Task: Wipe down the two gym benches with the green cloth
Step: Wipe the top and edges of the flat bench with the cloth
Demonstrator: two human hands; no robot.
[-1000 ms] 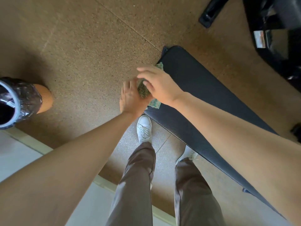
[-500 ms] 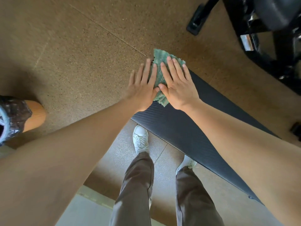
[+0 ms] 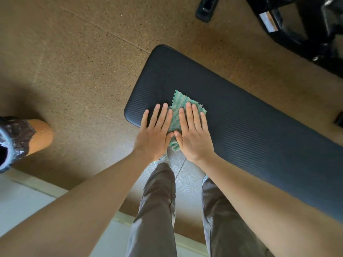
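I have both palms pressed flat on the green cloth (image 3: 178, 115), which lies bunched on the near end of the black padded bench (image 3: 241, 115), close to its rounded corner and its near long edge. My left hand (image 3: 155, 133) covers the cloth's left edge, with most of that palm and its spread, straight fingers (image 3: 163, 114) resting on the bare ribbed vinyl just beside it. My right hand (image 3: 194, 135) sits on the cloth's right part, fingers likewise straight and only slightly apart, thumb tucked inward so it nearly meets my left thumb. Neither hand is gripping; the cloth is pinned under flat open hands rather than pinched. A corner of cloth pokes out past my fingertips and another fold hangs just over the bench's near edge, above my shoes. As I judge it, the wiping of this first bench is only at its start: the cloth is at one end, and the long stretch of pad running away to my right shows no sign I can read of having been wiped, though a dry vinyl surface would hardly show it. The second bench is not clearly in view; the dark machine frame (image 3: 297, 25) at the top right may belong to other equipment. So most of this pad and all of the other bench look left to do.
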